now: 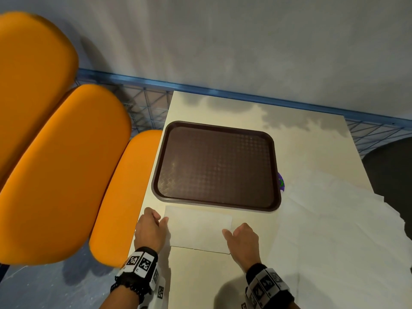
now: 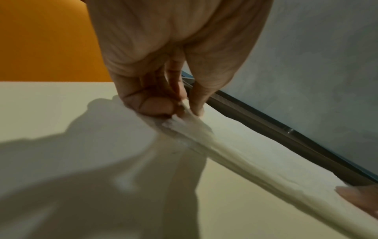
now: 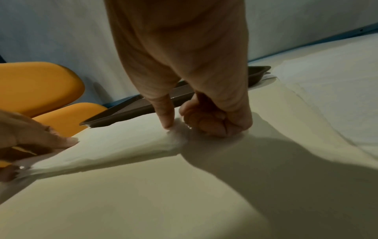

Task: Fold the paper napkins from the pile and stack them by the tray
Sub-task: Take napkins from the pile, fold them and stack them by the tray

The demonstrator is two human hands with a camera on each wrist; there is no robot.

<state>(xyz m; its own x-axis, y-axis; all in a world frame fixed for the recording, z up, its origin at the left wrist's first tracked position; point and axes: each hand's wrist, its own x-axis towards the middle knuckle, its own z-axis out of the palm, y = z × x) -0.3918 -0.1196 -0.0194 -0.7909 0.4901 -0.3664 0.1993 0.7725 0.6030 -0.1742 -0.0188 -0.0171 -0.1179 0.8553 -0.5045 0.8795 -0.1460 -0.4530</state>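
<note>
No readable writing shows; the wrist bands (image 1: 140, 263) carry only black-and-white square markers. The brown tray (image 1: 215, 166), mid-frame, holds nothing. Just below its near rim lies 1 folded napkin (image 1: 198, 228), flat on the cream table (image 1: 200, 279), its long axis running left to right across the frame. The left hand (image 1: 150, 230) pinches its left edge, and the right hand (image 1: 244, 240) pinches its right edge. The loose napkin pile (image 1: 338, 224) spreads at the lower right.

No words, brands or numbers can be read anywhere here. The wrist bands (image 1: 142, 263) carry only black-and-white square code markers (patterns, not letters).
</note>
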